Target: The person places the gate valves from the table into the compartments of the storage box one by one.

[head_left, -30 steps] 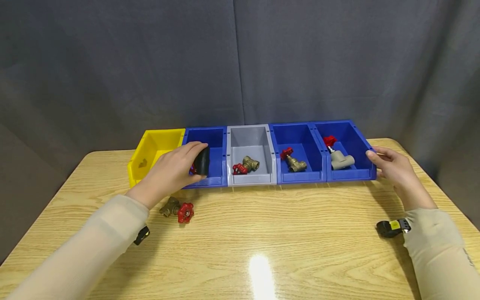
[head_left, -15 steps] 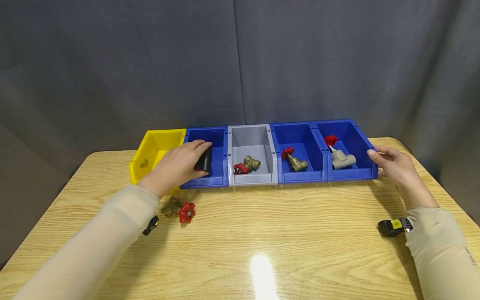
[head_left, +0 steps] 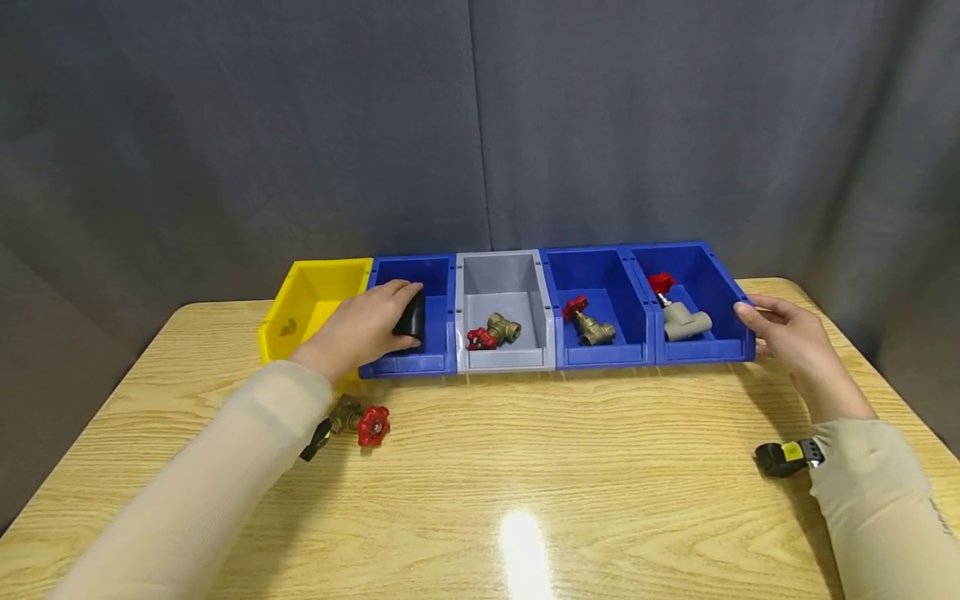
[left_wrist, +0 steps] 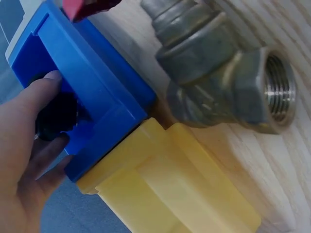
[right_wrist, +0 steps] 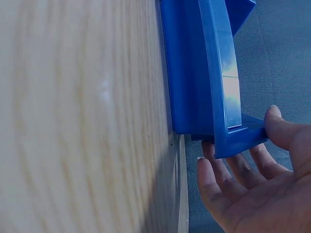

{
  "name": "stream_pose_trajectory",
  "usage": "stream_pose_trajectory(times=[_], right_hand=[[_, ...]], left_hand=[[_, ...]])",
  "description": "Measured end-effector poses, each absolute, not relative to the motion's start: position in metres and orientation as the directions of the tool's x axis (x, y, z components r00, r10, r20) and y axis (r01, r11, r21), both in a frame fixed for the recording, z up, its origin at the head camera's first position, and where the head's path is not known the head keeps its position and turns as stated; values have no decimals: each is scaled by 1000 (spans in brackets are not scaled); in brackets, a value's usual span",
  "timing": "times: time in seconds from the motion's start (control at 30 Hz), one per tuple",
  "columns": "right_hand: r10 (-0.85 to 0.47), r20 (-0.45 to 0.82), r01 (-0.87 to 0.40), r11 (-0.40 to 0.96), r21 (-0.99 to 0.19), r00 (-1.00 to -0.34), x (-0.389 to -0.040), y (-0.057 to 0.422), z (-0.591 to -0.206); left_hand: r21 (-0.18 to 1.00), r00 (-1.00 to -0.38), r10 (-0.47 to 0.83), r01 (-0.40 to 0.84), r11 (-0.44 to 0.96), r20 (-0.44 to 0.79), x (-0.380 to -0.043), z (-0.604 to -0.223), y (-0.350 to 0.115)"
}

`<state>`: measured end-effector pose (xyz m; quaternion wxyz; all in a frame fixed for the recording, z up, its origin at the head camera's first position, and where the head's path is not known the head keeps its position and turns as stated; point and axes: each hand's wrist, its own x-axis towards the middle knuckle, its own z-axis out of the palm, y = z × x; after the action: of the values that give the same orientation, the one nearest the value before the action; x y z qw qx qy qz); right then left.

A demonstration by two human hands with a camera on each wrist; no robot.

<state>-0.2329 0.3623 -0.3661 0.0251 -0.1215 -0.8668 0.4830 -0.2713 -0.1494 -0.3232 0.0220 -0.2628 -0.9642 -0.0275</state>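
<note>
My left hand [head_left: 365, 325] is down in the left blue bin [head_left: 408, 363], its thumb and fingers round a black cylindrical piece [head_left: 412, 320]. The hand hides part of this piece; in the left wrist view, the dark piece [left_wrist: 56, 114] sits inside the bin's walls. On the table by my left wrist lies a brass valve [head_left: 347, 414] with a red handwheel [head_left: 372, 426]. My right hand [head_left: 795, 337] holds the outer side wall of the rightmost blue bin [head_left: 705, 350], thumb on the rim and fingers outside, as the right wrist view also shows.
A yellow bin [head_left: 318, 275] stands at the row's left end. Brass valves with red handwheels lie in the grey bin [head_left: 504, 360] and the next to right blue bin [head_left: 603, 356]. The rightmost bin holds a beige valve [head_left: 684, 321]. A dark curtain [head_left: 480, 125] hangs behind.
My left hand has moved slightly right and lower into the left blue bin with the black piece. The right hand keeps its place on the rightmost bin.
</note>
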Motion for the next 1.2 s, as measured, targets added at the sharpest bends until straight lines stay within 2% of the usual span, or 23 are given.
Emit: stream_pose_trajectory(times=[0.6,0.93,1.2], right_hand=[[245,-85,203,511,-835,-966,-233,361,-367],[239,-78,196,522,-830,-968,-232,363,-366],[241,-83,201,516,-833,-967,-233,362,-366]], left_hand=[[66,-895,444,441,895,-39,-286,-326,-129],[37,-898,419,418,908,-132,-289,-322,-114],[-23,-886,450,455,890,-116,-287,-326,-111]])
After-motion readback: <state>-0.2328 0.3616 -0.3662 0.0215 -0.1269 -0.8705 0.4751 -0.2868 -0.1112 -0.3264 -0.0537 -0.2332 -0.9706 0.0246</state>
